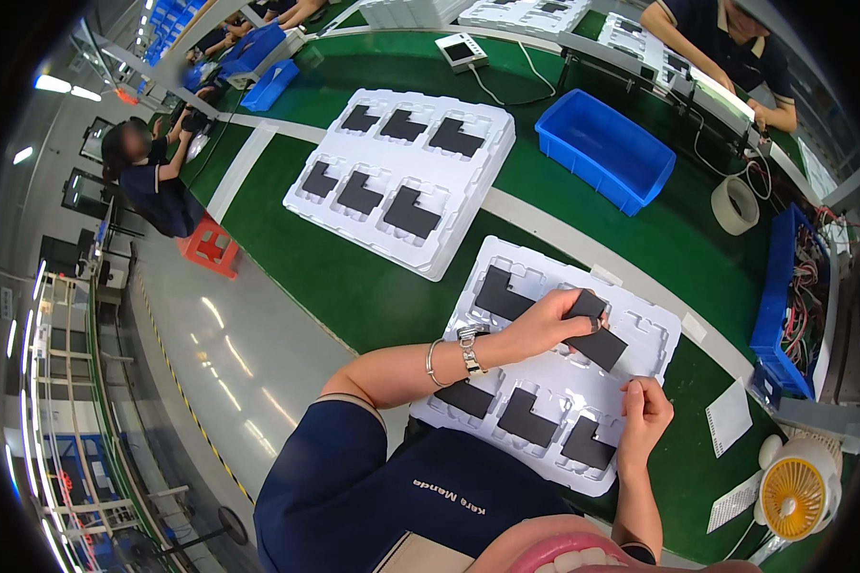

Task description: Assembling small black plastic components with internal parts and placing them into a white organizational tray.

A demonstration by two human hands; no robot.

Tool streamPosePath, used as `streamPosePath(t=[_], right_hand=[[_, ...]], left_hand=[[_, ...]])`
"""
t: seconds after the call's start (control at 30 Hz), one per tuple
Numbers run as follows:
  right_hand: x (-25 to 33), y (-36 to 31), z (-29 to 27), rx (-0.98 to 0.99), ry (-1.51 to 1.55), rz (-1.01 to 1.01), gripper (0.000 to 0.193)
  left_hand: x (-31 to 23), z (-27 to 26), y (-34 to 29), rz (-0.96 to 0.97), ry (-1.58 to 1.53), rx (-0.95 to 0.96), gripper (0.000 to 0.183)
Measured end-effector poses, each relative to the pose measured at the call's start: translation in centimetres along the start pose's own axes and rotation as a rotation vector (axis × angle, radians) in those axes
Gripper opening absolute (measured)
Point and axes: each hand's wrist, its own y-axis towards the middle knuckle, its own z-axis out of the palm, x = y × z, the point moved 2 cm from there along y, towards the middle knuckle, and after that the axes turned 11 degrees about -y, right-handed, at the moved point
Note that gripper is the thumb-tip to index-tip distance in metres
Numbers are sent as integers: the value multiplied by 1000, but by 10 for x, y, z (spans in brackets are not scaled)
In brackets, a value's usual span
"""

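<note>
Two white trays point(648, 329), black pieces point(521, 421) inside

Ceiling lamps point(53, 84): glaring white at the upper left.
Counter point(315, 296): brightly, evenly lit, mostly sharp, shadows soft and faint.
White trays point(392, 160): pale, with small highlights on the moulded edges.
Floor point(258, 382): glossy, streaked with white reflections.
Co-worker at left point(158, 186): soft, head blurred.
Fisheye rim: black surround, straight edges bowing, outer parts stretched.
</note>
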Motion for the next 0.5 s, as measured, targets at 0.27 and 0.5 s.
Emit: streamPosePath(t=[0.27,0.5], right_hand=[[2,3,-2,10,3,-22,17],[2,0,-4,55,-33,-26,19]], left_hand=[[4,-1,2,44,-4,-38,12],[-2,-3,-5,-17,30,-15,11]])
